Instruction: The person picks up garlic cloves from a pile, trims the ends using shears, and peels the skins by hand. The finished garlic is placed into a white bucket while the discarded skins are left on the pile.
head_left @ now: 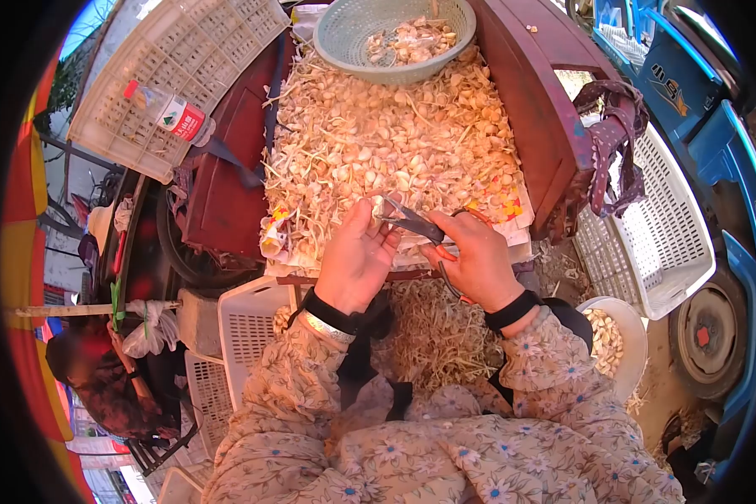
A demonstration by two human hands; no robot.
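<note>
My left hand (357, 262) is turned palm up, its thumb and fingers pinching a small garlic bulb (379, 207). My right hand (480, 260) is wrapped round the orange handles of dark-bladed scissors (417, 223). The blades point left and reach the garlic at my left fingertips. Both hands are above the near edge of a broad heap of garlic (378, 151), with dry stems and skins mixed in, spread over a red cart bed. At the far end of the heap sits a pale green colander (338, 57) with some garlic pieces inside.
A plastic bottle (170, 112) lies on a tilted cream crate (214, 50) at left. Right of me are a white crate (676, 223), a bucket (634, 370) of garlic, and a blue vehicle (685, 84). Dry stems (445, 336) pile below. Another person (118, 386) sits at lower left.
</note>
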